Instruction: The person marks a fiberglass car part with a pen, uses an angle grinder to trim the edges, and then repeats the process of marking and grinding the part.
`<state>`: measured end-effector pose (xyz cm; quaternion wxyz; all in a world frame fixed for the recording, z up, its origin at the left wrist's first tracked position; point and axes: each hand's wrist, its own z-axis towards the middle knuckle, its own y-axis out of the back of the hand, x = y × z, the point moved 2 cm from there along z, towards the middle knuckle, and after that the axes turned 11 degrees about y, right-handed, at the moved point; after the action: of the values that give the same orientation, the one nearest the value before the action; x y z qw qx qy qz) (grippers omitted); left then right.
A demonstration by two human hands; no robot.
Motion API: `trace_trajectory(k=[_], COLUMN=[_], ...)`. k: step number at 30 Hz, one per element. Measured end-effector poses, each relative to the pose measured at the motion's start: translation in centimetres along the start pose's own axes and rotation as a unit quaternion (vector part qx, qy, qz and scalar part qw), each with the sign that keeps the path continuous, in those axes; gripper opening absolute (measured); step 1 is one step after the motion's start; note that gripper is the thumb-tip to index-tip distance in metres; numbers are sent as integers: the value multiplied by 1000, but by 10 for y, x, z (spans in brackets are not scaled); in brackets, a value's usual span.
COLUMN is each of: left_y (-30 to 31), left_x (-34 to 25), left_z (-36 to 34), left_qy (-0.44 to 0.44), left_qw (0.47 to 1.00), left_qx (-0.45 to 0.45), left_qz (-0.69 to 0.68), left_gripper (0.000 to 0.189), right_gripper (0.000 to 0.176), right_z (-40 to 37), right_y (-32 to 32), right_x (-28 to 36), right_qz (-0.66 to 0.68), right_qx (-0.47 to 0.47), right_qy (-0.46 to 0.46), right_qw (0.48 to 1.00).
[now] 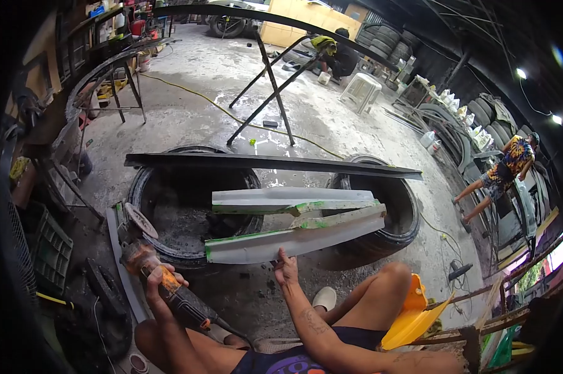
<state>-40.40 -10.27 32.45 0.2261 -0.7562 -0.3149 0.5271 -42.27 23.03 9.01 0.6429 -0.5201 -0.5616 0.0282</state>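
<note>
My left hand [162,283] is wrapped round the body of an orange and black angle grinder [180,300]. Its round pale disc [142,220] is tilted up, left of the work and apart from it. The thumb of my right hand [286,269] lies on the near edge of a long grey metal piece [294,240] with green paint on its edges; the other fingers are curled below. Behind it lies a second grey metal piece [281,198], similar in shape. Both rest across two tyres lying flat, the left tyre [145,240] and the right tyre [409,215].
A long black strip [269,163] spans the tyres behind the metal pieces. Farther off stand a folding trestle [272,87] and a white plastic stool [360,90]. A yellow hose [200,96] crosses the floor. One person [509,168] stands at right; another [342,56] crouches at the back.
</note>
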Motion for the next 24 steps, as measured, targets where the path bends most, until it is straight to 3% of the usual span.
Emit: trace_trajectory(k=[7,11,14,19,24], left_y=[-1,8,2,8,13], left_x=[4,8,7,7,7], left_z=[6,13,10,10,9], left_qy=[6,22,11,2,2], left_qw=[1000,1000,1000,1000,1000], left_qx=[1,6,1,7,-7], left_qz=[2,12,9,11,4], left_gripper=[34,34,34,33,33], right_gripper=[17,20,20,26,37], right_z=[-17,-10,2,-3,6], right_y=[-49,-48,-5,-24,-27], right_x=[44,54,27,29,21], right_qz=[-33,-29,-37,-78,-37], right_qx=[2,18,-3,12,-39], right_qy=[80,51,63,20,24], right_qw=[996,998,997,997,998])
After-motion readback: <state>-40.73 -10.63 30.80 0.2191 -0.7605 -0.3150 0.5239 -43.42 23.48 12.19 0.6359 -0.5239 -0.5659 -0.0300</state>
